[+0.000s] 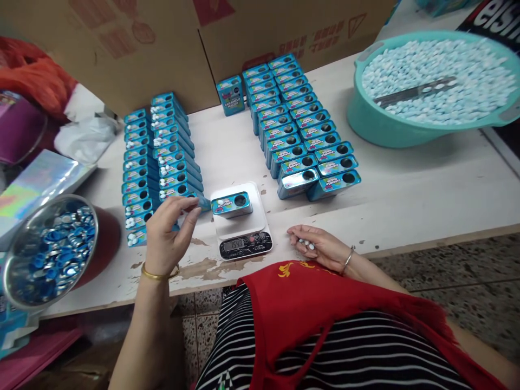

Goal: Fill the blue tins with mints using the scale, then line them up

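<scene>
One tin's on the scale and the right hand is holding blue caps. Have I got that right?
The hand's contents are wrong: the head view shows small white pieces in the right hand. One tin is on the scale, as you say.

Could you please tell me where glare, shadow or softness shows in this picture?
In the head view, glare whitens the top of one front tin in the right-hand group and streaks the iridescent sheet; in the head view, soft shadow darkens the table under the turquoise basin; in the head view, the scale's small digits look soft.
</scene>
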A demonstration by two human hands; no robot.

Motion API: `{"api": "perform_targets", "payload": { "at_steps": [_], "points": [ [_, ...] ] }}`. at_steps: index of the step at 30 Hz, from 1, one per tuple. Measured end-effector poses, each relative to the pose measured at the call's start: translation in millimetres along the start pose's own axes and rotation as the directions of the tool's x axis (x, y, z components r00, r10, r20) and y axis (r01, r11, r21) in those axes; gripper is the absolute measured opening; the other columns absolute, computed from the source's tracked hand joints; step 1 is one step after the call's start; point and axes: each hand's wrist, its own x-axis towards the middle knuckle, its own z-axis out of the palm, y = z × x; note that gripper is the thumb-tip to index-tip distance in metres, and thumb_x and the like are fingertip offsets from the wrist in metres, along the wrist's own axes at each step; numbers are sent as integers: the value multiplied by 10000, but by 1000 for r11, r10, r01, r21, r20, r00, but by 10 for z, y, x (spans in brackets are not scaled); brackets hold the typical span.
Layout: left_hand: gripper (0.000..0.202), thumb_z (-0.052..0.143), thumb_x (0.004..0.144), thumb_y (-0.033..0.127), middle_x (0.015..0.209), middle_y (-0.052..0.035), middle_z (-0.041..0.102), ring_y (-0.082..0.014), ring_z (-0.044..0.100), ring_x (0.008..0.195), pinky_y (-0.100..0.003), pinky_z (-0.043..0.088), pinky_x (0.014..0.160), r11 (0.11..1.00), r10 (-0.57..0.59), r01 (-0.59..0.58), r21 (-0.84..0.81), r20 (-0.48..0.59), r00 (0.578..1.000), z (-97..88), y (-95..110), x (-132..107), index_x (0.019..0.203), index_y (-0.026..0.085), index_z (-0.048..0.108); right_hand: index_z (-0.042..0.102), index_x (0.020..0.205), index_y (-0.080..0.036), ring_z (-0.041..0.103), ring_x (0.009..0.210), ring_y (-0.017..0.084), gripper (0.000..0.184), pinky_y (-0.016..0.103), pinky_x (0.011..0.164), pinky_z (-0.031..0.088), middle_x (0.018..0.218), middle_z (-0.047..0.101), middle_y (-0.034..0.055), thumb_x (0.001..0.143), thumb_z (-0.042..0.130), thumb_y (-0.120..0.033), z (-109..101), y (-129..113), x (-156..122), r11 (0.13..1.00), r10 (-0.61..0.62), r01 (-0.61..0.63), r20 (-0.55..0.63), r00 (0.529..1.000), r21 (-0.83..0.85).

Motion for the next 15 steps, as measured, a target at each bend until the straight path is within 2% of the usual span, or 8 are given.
{"api": "perform_targets", "payload": {
  "at_steps": [4,6,11,15],
  "points": [
    [154,542,897,239,957,-42,630,-145,586,854,-306,500,778,1000,2,-2,-4,3,1000,23,-6,4,1031,210,612,619,860,-142,361,467,36,249,175,357,148,717,569,7,737,727,-330,-17,18,19,1000,-1,1,8,1000,1],
    [191,549,892,236,1001,-59,623,-167,589,927,-337,498,825,999,43,-43,17,19,999,70,-9,-9,1074,211,602,623,855,-138,364,467,35,249,175,359,149,717,570,9,734,730,-328,-18,19,22,1000,-4,4,7,1000,4],
    [398,588,868,255,1300,-110,527,-260,492,1200,-482,404,977,968,155,-171,182,98,983,273,24,-89,1255,267,493,626,854,-136,355,466,36,260,178,359,134,709,569,11,729,733,-337,-12,23,28,1000,-11,11,15,1000,3],
    [474,575,876,249,1406,-115,450,-280,385,1327,-531,307,1054,951,184,-218,219,165,969,408,113,-119,1323,279,419,621,858,-130,357,461,31,276,176,369,128,708,571,12,724,737,-341,-5,26,41,1000,-3,3,18,1000,18]
  ]
}}
